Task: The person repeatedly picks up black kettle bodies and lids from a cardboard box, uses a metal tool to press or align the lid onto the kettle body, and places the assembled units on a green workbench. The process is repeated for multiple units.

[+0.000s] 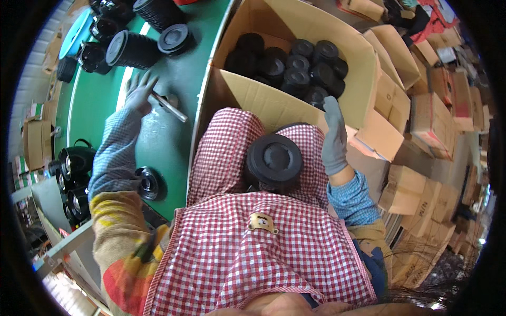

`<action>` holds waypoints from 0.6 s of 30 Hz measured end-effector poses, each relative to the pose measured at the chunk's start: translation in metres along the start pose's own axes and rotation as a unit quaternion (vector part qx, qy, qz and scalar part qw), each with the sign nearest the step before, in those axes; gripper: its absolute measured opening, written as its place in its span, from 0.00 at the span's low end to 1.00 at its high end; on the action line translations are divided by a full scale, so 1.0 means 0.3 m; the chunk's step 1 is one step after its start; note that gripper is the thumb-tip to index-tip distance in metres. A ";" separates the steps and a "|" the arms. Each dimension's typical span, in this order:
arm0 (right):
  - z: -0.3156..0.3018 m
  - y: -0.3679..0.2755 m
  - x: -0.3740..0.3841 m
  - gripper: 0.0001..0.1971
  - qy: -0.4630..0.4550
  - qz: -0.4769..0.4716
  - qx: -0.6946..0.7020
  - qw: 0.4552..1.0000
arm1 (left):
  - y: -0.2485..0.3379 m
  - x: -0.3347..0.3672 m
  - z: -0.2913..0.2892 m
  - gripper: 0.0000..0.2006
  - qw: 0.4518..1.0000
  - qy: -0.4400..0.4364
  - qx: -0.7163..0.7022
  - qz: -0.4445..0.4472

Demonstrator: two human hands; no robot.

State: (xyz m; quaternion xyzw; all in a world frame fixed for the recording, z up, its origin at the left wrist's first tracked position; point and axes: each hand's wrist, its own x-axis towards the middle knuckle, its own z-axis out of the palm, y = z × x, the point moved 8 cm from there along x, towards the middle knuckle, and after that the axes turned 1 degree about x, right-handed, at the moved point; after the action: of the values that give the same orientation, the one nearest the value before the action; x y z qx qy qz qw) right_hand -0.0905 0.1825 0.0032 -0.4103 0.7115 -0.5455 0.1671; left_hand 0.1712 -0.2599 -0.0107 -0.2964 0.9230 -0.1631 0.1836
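Observation:
My left hand (139, 95), in a grey glove, is over the green tabletop with its fingers spread towards a stack of black ribbed lids (132, 50). Beside its thumb is a thin metal rod (171, 108) with a small round part near it; whether they touch I cannot tell. On my lap, between my thighs, a black round container (274, 162) stands with its ridged lid up, and neither hand is on it. To the right of it, my gloved right hand (334, 134) is raised at the carton's near edge, fingers stretched out, holding nothing visible.
An open carton (253, 97) in front of my knees holds several black round-topped containers (297, 79). On the green table (95, 113) are more lids, a round black part (150, 183) and glossy black pots (74, 163). Cardboard boxes (432, 124) crowd the floor at right.

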 end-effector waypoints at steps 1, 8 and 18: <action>-0.048 0.020 0.007 0.26 0.029 0.016 -0.008 0.999 | -0.001 -0.028 0.010 0.38 0.999 0.021 0.019 0.021; -0.044 -0.282 0.106 0.30 -0.039 -0.212 -0.212 0.953 | 0.149 -0.090 -0.252 0.15 0.965 -0.057 -0.256 0.030; 0.002 -0.352 0.044 0.29 -0.299 -0.062 -0.226 0.925 | 0.738 -0.389 -0.735 0.18 0.837 -0.005 -0.398 0.375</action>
State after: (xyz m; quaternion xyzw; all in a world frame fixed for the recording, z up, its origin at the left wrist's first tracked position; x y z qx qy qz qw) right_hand -0.0556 0.1646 0.1022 -0.6247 0.7060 -0.2310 0.2410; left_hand 0.0557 0.0241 0.1206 0.0239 0.9479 0.3011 0.1011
